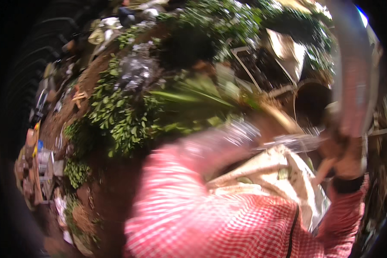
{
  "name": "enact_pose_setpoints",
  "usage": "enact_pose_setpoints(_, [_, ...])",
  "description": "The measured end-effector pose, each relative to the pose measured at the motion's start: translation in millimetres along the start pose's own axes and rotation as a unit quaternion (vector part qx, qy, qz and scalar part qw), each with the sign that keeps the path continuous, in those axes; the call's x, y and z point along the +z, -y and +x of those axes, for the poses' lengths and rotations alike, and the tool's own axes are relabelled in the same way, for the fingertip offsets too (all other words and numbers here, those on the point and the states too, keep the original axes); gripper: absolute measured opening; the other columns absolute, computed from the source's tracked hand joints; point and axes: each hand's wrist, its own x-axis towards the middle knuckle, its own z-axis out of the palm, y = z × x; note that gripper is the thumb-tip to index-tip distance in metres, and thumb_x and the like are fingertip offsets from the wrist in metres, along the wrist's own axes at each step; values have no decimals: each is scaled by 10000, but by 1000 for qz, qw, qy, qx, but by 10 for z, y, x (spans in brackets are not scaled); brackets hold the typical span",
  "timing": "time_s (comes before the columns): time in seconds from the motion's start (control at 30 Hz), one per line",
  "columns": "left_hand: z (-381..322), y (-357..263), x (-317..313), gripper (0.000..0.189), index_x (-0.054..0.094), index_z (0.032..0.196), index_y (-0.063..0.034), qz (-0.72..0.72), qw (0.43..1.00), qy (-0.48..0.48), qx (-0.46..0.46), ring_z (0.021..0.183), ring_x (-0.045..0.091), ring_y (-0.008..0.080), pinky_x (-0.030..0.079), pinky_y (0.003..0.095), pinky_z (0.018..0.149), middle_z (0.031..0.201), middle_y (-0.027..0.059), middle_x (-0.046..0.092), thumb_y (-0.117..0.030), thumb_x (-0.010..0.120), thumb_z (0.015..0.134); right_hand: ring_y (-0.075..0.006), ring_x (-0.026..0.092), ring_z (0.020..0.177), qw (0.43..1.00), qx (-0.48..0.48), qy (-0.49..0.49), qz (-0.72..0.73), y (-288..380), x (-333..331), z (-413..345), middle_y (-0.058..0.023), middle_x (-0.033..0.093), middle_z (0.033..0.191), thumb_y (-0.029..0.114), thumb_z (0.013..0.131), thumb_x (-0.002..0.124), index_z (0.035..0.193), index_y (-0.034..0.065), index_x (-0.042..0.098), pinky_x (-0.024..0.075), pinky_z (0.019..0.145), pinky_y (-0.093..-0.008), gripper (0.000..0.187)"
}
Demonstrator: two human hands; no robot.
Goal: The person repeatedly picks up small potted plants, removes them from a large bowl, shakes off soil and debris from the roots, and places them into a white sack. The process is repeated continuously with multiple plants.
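Motion blur softens much of the head view. My left hand [265, 126] reaches forward beside the pale stem [282, 118] of a plant with long green leaves [196, 93]; whether the fingers close on it is unclear. Clear plastic film [290, 142] stretches from about that hand towards my right hand [343, 156], which is bent near the right side, with a black band at its wrist. The right fingers are blurred, so their hold cannot be told. A pale, stained cloth or sack [271, 171] lies between my red checked sleeves.
Leafy potted-looking plants [122, 113] stand to the left and at the top. A pale-rimmed dark crate or frame [248, 71] and a round dark container [312, 101] lie ahead. A blurred upright post-like thing [354, 80] rises at right. Reddish soil [109, 193] shows at left.
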Motion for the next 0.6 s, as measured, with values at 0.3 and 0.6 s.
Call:
enact_pose_setpoints(0.3, [-1922,2738,-2965,813,101,1524,-294,444,665,-59,-598,1358,304,457,477,583,955,1577,173,-41,-467,588,898,-42,325,384,917,-34,-366,-154,-854,-1377,-1903,60,441,562,468,907,590,1042,48,561,249,358,-213,442])
enact_pose_setpoints(0.6, [-1288,519,815,281,629,1062,-58,0,982,73,-176,1026,594,338,498,416,875,1110,162,617,-185,694,820,-78,386,390,785,93,-600,-124,-1931,-1911,-2761,35,450,510,435,898,611,985,19,601,303,396,-229,425])
